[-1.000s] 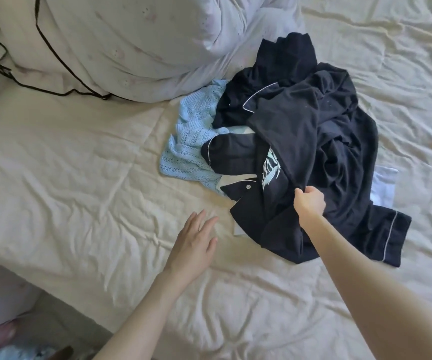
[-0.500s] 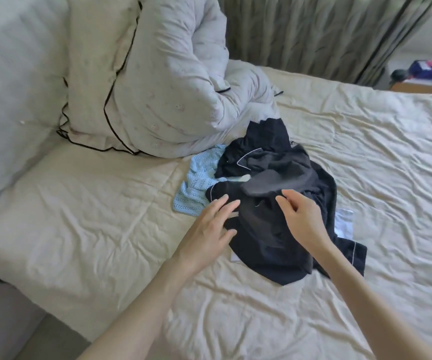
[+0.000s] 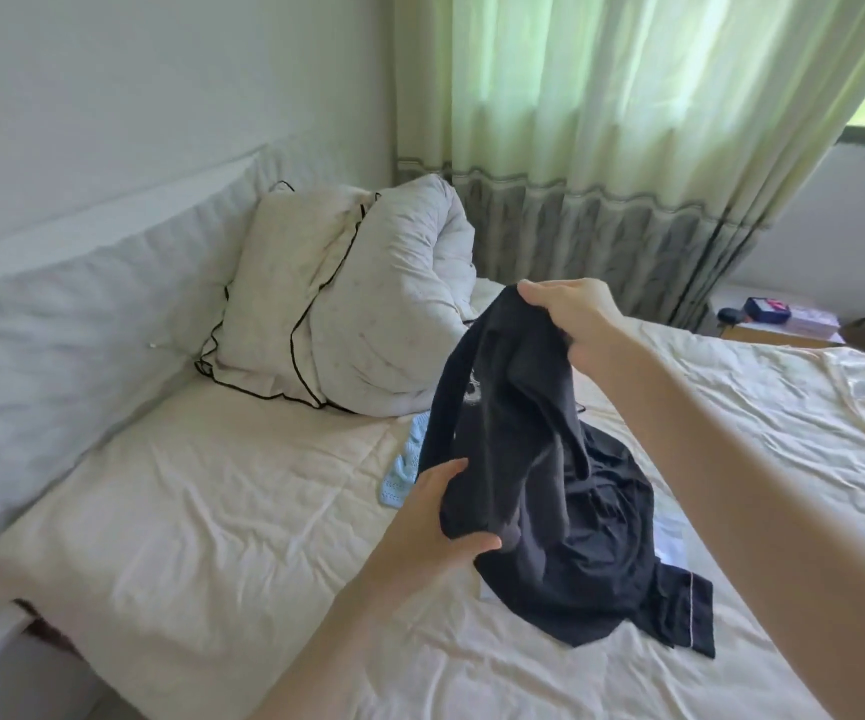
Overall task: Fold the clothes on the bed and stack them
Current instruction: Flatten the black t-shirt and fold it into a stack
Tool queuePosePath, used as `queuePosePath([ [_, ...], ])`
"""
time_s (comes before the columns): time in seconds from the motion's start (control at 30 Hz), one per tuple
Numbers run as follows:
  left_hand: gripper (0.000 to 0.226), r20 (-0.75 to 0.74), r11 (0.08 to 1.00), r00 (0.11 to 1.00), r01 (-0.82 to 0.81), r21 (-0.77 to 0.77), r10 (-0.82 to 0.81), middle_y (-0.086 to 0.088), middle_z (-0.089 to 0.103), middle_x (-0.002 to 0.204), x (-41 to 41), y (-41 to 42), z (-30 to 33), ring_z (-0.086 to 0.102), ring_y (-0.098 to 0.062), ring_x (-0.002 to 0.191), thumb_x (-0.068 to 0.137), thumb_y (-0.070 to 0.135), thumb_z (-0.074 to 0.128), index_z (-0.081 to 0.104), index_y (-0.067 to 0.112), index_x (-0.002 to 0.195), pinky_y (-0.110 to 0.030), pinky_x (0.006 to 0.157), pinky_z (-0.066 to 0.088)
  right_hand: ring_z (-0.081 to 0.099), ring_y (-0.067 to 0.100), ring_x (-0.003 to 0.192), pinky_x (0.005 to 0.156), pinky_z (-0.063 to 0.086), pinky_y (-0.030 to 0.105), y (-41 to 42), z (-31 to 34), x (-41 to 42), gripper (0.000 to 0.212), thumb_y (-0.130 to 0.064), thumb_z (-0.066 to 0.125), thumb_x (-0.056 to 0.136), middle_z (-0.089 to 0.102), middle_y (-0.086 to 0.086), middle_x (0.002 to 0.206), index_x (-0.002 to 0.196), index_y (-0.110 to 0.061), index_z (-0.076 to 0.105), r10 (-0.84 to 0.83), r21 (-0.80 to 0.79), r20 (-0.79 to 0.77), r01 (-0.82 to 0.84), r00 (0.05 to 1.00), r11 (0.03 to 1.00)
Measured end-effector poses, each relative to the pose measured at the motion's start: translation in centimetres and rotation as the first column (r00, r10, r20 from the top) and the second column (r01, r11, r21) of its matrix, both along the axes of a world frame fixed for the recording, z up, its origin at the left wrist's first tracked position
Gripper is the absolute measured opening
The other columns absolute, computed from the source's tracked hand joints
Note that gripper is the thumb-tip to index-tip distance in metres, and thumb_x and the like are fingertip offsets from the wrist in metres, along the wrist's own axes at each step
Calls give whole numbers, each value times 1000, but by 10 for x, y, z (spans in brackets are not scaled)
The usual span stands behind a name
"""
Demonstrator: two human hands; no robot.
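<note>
Bed (image 3: 212, 511); blk garment (image 3: 518, 433) btwn hands

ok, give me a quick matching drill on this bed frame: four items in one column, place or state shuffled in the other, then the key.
Items
1. dark garment
2. light blue knit
3. pillow
4. curtain

States
A. hangs at the window beyond the bed
B. lifted, gripped by the left hand and the right hand
C. lies flat on the bed sheet, partly hidden by dark clothes
D. leans at the head of the bed, black piping on its edge

Pairs: 1-B, 2-C, 3-D, 4-A
</note>
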State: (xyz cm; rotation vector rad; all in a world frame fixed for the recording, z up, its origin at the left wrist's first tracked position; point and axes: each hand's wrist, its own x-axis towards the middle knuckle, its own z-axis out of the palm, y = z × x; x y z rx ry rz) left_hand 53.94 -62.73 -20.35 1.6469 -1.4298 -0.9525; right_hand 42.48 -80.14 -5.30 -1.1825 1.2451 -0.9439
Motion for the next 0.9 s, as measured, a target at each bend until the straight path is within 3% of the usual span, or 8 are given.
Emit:
queuePosePath([
  [0.13,57,-46,992,996,-79,-100,75,28,48,116,8,14,17,45,11,111,73,37,77,46,39,122,3,80,37,67,29,96,89,53,43,6,18,15,26,-12,75,79,68,15,101,98,3,66,-38,126,125,22,991,992],
  [0.27,7,10,946,971,-229,-230,238,11,63,92,22,22,37,60,-6,88,88,23,64,62,23,95,-8,78,47,66,25,98,84,54,36,10,25,28,21,-12,68,85,67,12,103,103,-1,65,48,181,211,-87,976,980],
  [0.4,10,-76,954,968,-247,-170,237,-8,70,84,78,20,86,66,-25,84,91,9,57,67,7,90,-29,74,56,60,19,67,58,52,28,5,25,31,6,-7,62,89,59,8,78,91,-2,60,-2,114,143,-15,990,993],
  [0.57,10,161,968,963,-188,-168,215,3,69,86,126,5,155,62,-7,79,90,22,62,70,15,91,-21,68,49,54,21,79,67,47,29,30,13,41,33,-31,59,91,55,6,90,108,-4,63,201,-148,-472,-302,858,942],
  [0.67,17,324,973,926,-138,-185,193,1,70,92,121,-6,174,63,-10,86,89,25,64,72,11,96,-18,77,47,63,13,95,79,53,25,62,14,55,12,-35,65,86,67,-7,98,98,-32,66,504,-216,-363,-597,783,772],
  [0.73,21,364,973,913,-120,-195,185,0,71,93,116,-8,177,61,-9,85,89,26,64,72,9,97,-13,72,44,64,4,95,79,51,17,78,8,66,19,-31,71,82,67,-16,95,95,-42,62,598,-273,-405,-716,691,642],
  [0.83,17,283,963,936,-146,-227,208,1,70,88,116,-3,184,61,-6,79,88,26,66,72,11,92,-16,74,46,63,-1,85,77,45,10,86,-7,78,18,-21,72,81,66,-18,85,91,-32,62,510,-405,-466,-687,722,603],
  [0.9,10,186,962,964,-145,-233,190,4,70,82,118,5,187,61,-2,74,85,27,68,71,17,86,-14,70,47,62,-2,74,73,44,11,85,-8,82,13,-13,66,86,67,-18,71,81,-24,63,540,-434,-318,-626,780,648],
])
